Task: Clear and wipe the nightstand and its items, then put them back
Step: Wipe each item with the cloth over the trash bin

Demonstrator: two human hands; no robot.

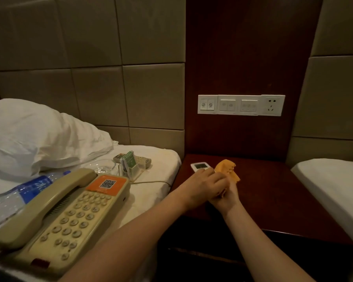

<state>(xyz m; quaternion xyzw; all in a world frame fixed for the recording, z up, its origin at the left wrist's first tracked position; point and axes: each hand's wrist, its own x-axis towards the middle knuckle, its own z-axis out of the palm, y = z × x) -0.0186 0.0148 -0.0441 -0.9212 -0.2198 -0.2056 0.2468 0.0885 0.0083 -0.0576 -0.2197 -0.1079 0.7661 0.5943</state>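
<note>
**Nightstand between two beds**

The dark wooden nightstand carries little: a white remote control shows at its rear left, though whether it rests on the wood cannot be told. On the white-sheeted bed to the left of the nightstand lie a clear card holder and a grey keypad unit nearest the nightstand. Farther from it are a glass dish, a beige telephone, a water bottle and a pillow. A second mattress stands to the right of the nightstand.
</note>
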